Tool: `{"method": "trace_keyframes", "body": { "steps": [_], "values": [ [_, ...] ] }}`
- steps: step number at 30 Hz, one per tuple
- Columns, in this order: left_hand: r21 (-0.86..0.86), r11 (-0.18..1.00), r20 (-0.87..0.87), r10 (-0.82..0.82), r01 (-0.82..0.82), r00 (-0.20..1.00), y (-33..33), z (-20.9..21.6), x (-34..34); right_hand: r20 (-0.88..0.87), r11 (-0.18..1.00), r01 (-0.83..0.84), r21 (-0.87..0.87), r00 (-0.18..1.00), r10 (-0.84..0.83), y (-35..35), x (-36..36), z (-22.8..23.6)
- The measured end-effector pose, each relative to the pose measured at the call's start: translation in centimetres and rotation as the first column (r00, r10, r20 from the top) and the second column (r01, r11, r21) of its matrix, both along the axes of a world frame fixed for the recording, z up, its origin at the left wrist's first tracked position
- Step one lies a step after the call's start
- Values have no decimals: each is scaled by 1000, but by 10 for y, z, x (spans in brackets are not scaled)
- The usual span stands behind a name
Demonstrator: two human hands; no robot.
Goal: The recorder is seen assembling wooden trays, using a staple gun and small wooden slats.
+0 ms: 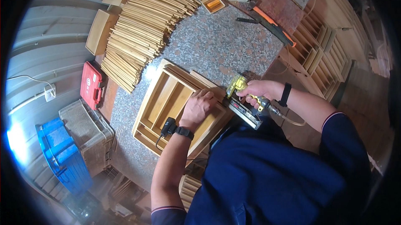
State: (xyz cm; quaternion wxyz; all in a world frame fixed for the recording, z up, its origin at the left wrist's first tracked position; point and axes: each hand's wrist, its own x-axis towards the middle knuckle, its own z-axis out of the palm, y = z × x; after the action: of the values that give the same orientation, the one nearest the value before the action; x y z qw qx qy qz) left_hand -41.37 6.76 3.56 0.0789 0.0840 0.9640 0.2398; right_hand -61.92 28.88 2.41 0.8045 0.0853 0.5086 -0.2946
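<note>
A compartmented wooden tray (144, 112) lies on the speckled stone tabletop, its long dividers and short end compartments showing. My left hand (198, 107) grips the tray near its right end, fingers bent over the wood; the fingertips are partly hidden. In my right hand (261, 91) is a yellow air nail gun (239, 83), its fist closed round the handle. The gun's nose meets the tray's right end, close to my left fingers; I cannot tell whether it touches. Its silver magazine (245, 114) points toward my body, and an air hose (292, 121) trails from the handle.
Behind the tray lies a long row of thin wooden strips (140, 28). A red case (92, 85) and blue crate (62, 154) stand left. An orange-handled hammer (271, 22) and small wooden box (209, 1) lie at the back. More wooden trays (321, 41) are stacked right.
</note>
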Motion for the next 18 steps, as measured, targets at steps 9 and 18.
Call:
{"method": "trace_keyframes", "body": {
  "steps": [9,18],
  "values": [
    [11,1000,36,17,-17,999,2,7,-5,20,998,56,-17,998,-55,2,-1,-2],
    [8,1000,99,1,-2,995,2,6,-10,67,998,25,-65,998,-21,9,-5,-21]
  ]
}}
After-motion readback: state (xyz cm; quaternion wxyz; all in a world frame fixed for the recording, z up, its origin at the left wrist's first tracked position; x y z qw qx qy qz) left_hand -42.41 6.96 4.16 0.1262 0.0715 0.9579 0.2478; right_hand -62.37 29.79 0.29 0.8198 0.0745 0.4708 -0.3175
